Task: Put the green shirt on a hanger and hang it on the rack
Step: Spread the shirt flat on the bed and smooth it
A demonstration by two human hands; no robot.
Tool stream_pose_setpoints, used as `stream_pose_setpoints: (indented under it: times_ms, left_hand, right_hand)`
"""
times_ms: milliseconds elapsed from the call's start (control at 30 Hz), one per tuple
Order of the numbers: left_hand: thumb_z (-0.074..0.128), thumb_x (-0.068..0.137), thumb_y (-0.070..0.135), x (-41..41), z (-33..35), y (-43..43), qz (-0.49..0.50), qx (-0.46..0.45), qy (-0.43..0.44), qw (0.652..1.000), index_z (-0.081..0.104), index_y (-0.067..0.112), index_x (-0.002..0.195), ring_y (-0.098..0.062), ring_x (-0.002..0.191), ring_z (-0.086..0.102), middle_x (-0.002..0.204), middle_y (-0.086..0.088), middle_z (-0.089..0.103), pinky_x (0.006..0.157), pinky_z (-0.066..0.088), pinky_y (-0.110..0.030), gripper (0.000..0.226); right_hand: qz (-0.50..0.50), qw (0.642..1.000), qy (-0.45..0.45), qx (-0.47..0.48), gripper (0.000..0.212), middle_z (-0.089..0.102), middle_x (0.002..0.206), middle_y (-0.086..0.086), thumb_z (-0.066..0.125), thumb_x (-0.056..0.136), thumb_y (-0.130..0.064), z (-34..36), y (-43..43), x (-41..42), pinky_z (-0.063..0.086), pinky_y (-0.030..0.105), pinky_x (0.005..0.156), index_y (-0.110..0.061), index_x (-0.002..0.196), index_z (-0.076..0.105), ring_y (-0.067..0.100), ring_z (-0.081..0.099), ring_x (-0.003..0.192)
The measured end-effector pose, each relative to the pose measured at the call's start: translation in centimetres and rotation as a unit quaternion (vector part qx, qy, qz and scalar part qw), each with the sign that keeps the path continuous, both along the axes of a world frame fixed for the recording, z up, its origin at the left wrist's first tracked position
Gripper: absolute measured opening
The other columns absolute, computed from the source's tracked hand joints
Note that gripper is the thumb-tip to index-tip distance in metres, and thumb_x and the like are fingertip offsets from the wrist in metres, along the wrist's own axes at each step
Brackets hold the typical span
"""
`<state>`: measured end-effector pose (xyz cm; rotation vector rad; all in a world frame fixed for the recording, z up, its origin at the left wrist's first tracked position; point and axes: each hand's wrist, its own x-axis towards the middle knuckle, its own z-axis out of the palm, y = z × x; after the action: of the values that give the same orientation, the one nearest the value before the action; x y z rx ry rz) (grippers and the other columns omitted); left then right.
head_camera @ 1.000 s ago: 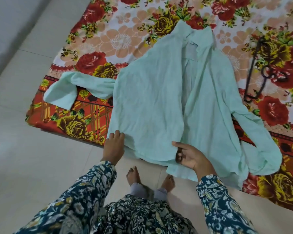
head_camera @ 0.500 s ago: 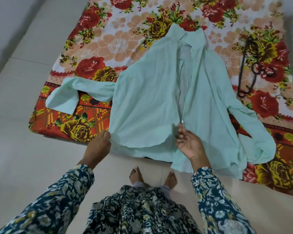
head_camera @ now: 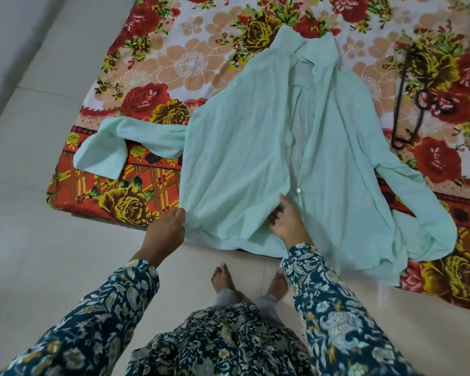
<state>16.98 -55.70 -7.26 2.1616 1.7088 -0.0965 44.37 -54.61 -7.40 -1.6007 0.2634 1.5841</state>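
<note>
Green shirt [head_camera: 242,158] lies spread front up on a floral bedsheet [head_camera: 152,63], hem at the sheet's near edge, collar toward the far edge. Left hand [head_camera: 164,230] pinches the hem's left corner. Right hand [head_camera: 286,222] rests at the front opening, fingertips hidden under the panel edge; whether it grips cannot be told. Dark hanger [head_camera: 403,104] lies near the right edge.

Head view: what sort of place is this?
Probably a room in a home, maybe a bedroom: a floral bedsheet spread low on a pale tiled floor, with a green shirt laid out beside a hanger.
</note>
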Motion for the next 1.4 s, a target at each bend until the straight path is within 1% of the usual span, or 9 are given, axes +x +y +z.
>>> stream_pose_setpoints:
  times_ms: [100, 167, 300, 500, 633, 900, 1067, 1233, 1400]
  left_hand:
    - [0.050, 0.080, 0.001, 0.0, 0.1, 0.1, 0.010, -0.004, -0.006, 1.000, 0.048, 0.002, 0.086, -0.035, 0.076, 0.054, 0.087, -0.016, 0.055, 0.051, 0.031, -0.033, 0.007]
    - [0.050, 0.079, 0.001, -0.1, 0.2, 0.2, 0.023, -0.004, -0.008, 1.000, 0.047, 0.003, 0.085, -0.036, 0.072, 0.054, 0.085, -0.016, 0.055, 0.051, 0.031, -0.033, 0.006]
    - [0.051, 0.079, 0.001, -0.9, 0.6, 0.2, 0.061, 0.003, 0.004, 0.998, 0.048, 0.001, 0.086, -0.037, 0.070, 0.054, 0.086, -0.017, 0.055, 0.050, 0.033, -0.035, 0.007]
    - [0.048, 0.082, 0.004, -2.5, 0.7, 0.5, 0.072, 0.003, 0.043, 0.996, 0.047, 0.000, 0.101, -0.038, 0.078, 0.059, 0.093, -0.018, 0.056, 0.055, 0.042, -0.041, 0.020]
    - [0.050, 0.079, 0.005, -3.5, 0.7, 0.6, 0.036, 0.008, 0.057, 0.998, 0.046, 0.003, 0.100, -0.036, 0.075, 0.058, 0.089, -0.015, 0.057, 0.054, 0.050, -0.043, 0.021]
    - [0.056, 0.077, 0.002, -2.4, 1.1, 0.1, -0.044, 0.026, 0.091, 0.994, 0.051, 0.002, 0.092, -0.037, 0.071, 0.060, 0.083, -0.016, 0.060, 0.046, 0.039, -0.035, 0.016]
    - [0.055, 0.078, 0.002, -2.0, 1.1, -0.1, -0.050, 0.023, 0.104, 0.993, 0.051, 0.001, 0.096, -0.038, 0.077, 0.061, 0.088, -0.016, 0.060, 0.049, 0.040, -0.037, 0.018]
    - [0.057, 0.073, -0.004, -2.0, 0.8, -0.3, -0.056, 0.018, 0.116, 0.992, 0.053, 0.000, 0.091, -0.038, 0.071, 0.062, 0.080, -0.018, 0.061, 0.045, 0.043, -0.038, 0.020]
    - [0.060, 0.069, -0.007, -2.3, 0.8, -0.2, -0.083, 0.037, 0.126, 0.988, 0.052, 0.001, 0.086, -0.037, 0.060, 0.060, 0.072, -0.017, 0.059, 0.040, 0.039, -0.033, 0.020]
  right_hand:
    - [-0.018, 0.998, 0.036, 0.049, 0.073, 0.060, 0.128, 0.014, 0.069, 0.071, -0.056, -1.2, 1.4, 0.8, 0.046, 0.050, 0.097, -0.014, 0.129, 0.053, 0.032, 0.058, 0.114]
    - [-0.009, 0.992, 0.093, 0.084, 0.053, 0.066, 0.119, 0.015, 0.063, 0.082, -0.045, 0.4, 2.1, 1.0, 0.042, 0.052, 0.100, -0.012, 0.123, 0.057, 0.032, 0.059, 0.113]
    - [0.079, 0.987, 0.096, 0.104, 0.015, 0.076, 0.085, 0.008, 0.061, 0.087, -0.018, 1.5, 2.5, 3.2, 0.051, 0.042, 0.084, -0.011, 0.099, 0.065, 0.024, 0.070, 0.086]
    - [0.248, 0.964, -0.042, 0.082, 0.016, 0.062, 0.066, 0.006, 0.054, 0.083, 0.006, 3.1, -0.6, 9.3, 0.052, 0.017, 0.053, -0.008, 0.078, 0.059, 0.007, 0.059, 0.048]
    - [0.243, 0.961, -0.091, 0.093, 0.020, 0.064, 0.052, -0.001, 0.053, 0.084, 0.011, 3.2, -3.1, 10.3, 0.052, 0.011, 0.055, -0.004, 0.071, 0.055, 0.007, 0.062, 0.051]
    - [0.211, 0.940, -0.262, 0.057, 0.014, 0.061, 0.089, 0.013, 0.059, 0.088, -0.013, 0.9, -4.7, 7.5, 0.049, 0.042, 0.080, -0.018, 0.076, 0.054, 0.025, 0.056, 0.086]
    - [0.346, 0.934, -0.090, 0.024, 0.011, 0.063, 0.079, 0.006, 0.068, 0.081, -0.009, 1.8, -5.9, 7.2, 0.049, 0.025, 0.067, -0.010, 0.088, 0.060, 0.017, 0.057, 0.070]
    - [0.345, 0.925, -0.154, -0.039, 0.018, 0.061, 0.071, 0.011, 0.057, 0.084, 0.008, 1.0, -6.8, 7.8, 0.052, 0.026, 0.072, -0.004, 0.070, 0.059, 0.017, 0.059, 0.064]
    - [0.285, 0.938, -0.193, -0.036, 0.021, 0.059, 0.072, 0.007, 0.055, 0.087, 0.004, 0.3, -7.4, 7.4, 0.050, 0.018, 0.050, -0.010, 0.070, 0.054, 0.015, 0.055, 0.061]
